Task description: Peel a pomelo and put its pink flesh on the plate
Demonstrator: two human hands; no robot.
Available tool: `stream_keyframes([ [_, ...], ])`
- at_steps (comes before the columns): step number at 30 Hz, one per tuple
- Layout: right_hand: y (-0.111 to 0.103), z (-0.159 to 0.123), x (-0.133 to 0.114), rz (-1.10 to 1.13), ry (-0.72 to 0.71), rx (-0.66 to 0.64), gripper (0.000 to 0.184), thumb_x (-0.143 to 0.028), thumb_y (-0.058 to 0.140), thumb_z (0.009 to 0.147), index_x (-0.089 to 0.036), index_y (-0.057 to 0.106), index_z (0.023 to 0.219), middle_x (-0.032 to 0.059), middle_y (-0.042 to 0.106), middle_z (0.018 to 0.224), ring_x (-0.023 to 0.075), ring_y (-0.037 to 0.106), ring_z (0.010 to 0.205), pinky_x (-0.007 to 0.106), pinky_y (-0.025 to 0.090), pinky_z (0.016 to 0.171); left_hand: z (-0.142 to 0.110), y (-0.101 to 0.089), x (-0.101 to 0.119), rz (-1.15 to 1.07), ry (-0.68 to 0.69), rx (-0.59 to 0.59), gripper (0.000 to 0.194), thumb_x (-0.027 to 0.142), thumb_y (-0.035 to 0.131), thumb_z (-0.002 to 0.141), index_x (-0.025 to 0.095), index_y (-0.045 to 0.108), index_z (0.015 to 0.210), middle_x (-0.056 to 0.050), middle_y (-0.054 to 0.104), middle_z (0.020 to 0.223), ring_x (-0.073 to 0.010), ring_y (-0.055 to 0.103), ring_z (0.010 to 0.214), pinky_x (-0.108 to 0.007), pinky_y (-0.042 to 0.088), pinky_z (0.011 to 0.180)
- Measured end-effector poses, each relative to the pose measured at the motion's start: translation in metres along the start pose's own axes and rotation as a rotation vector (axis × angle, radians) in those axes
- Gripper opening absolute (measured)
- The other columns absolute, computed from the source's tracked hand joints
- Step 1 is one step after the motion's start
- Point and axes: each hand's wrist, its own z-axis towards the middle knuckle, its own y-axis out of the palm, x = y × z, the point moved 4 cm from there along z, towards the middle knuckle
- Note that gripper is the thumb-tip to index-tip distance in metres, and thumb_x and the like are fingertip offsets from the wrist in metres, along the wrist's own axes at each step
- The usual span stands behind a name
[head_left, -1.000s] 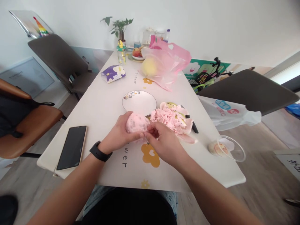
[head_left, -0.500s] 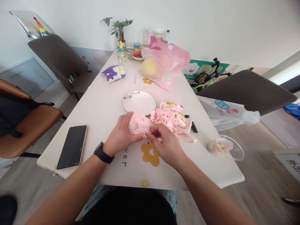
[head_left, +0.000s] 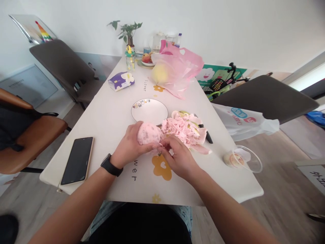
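Note:
My left hand (head_left: 133,141) is wrapped round a peeled pomelo (head_left: 149,133), a pink ball with patches of whitish pith on it. On the pomelo's right side my right hand (head_left: 177,154) is closed, thumb and forefinger pinching at its pith; the bit between the fingertips is too small to see clearly. Just beyond my right hand lies a heap of torn pink pith and peel (head_left: 184,130) with yellow-green rind showing. A black-handled knife (head_left: 208,136) sticks out from under the heap's right side. Behind the pomelo is a white plate (head_left: 149,110) with small printed figures.
A phone (head_left: 77,161) lies at the table's left edge. A clear plastic cup (head_left: 242,159) rests on its side near the right edge. Farther back are a tissue pack (head_left: 122,81), a pink bag (head_left: 181,69) with a yellow fruit, a bottle (head_left: 130,61) and a plant (head_left: 129,32).
Both hands stay on the pomelo, the right fingers still pinching at its side. The whole view has shifted slightly; nothing on the table has visibly moved.

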Motion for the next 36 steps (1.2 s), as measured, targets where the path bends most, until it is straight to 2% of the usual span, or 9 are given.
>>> stream_keyframes([
  [4,0.001,-0.001,-0.003,-0.052,-0.047,0.013,0.016,-0.022,0.054,0.101,-0.024,0.053,0.086,0.0050,0.067,0.088,0.0205,0.062,0.081,0.033,0.050,0.068,-0.002,0.002,0.002,0.015,0.000,-0.015,0.097,0.067,0.080,0.074,0.023,0.040,0.151,-0.017,0.052,0.147,-0.0379,0.048,0.143,-0.057,0.044,0.116],
  [10,0.010,-0.017,-0.007,-0.249,-0.293,-0.035,0.020,-0.017,0.047,0.104,-0.021,0.061,0.090,0.0078,0.070,0.088,0.0207,0.065,0.079,0.034,0.052,0.067,-0.001,0.001,-0.001,0.001,-0.065,0.000,0.097,0.066,0.079,0.075,0.022,0.040,0.153,-0.019,0.050,0.148,-0.0391,0.049,0.141,-0.058,0.046,0.113],
  [15,0.002,-0.021,-0.002,-0.137,-0.186,0.006,0.015,-0.018,0.051,0.103,-0.023,0.061,0.093,0.0061,0.072,0.091,0.0193,0.067,0.079,0.033,0.055,0.068,0.002,-0.002,-0.008,-0.048,-0.043,0.007,0.091,0.066,0.078,0.077,0.023,0.043,0.149,-0.017,0.052,0.147,-0.0376,0.050,0.140,-0.057,0.044,0.115],
  [20,-0.004,-0.009,-0.003,-0.092,-0.173,0.052,0.009,-0.023,0.056,0.102,-0.024,0.064,0.100,0.0087,0.072,0.101,0.0228,0.070,0.093,0.036,0.059,0.073,0.002,-0.002,-0.009,-0.044,-0.022,0.020,0.090,0.066,0.079,0.076,0.024,0.044,0.148,-0.016,0.053,0.146,-0.0377,0.051,0.139,-0.057,0.043,0.116],
  [23,-0.003,0.000,-0.003,-0.087,-0.122,0.038,0.005,-0.027,0.060,0.101,-0.024,0.063,0.103,0.0102,0.071,0.106,0.0237,0.070,0.093,0.036,0.059,0.071,0.001,-0.001,-0.008,-0.047,-0.016,0.024,0.089,0.068,0.078,0.076,0.025,0.045,0.147,-0.016,0.054,0.146,-0.0382,0.049,0.141,-0.057,0.044,0.115],
  [29,-0.003,0.013,-0.007,-0.084,-0.078,0.003,0.011,-0.028,0.060,0.100,-0.022,0.059,0.090,0.0059,0.067,0.089,0.0191,0.064,0.077,0.032,0.052,0.066,0.002,-0.002,-0.007,-0.046,-0.023,0.020,0.090,0.068,0.078,0.076,0.024,0.045,0.147,-0.016,0.054,0.146,-0.0378,0.048,0.142,-0.056,0.045,0.115],
  [36,-0.005,0.018,-0.013,-0.150,-0.083,-0.034,0.016,-0.023,0.058,0.098,-0.022,0.057,0.082,0.0016,0.064,0.079,0.0158,0.059,0.070,0.029,0.045,0.063,0.001,-0.002,-0.004,-0.040,-0.028,0.008,0.087,0.062,0.079,0.079,0.024,0.044,0.149,-0.016,0.054,0.145,-0.0366,0.049,0.141,-0.055,0.045,0.115],
])
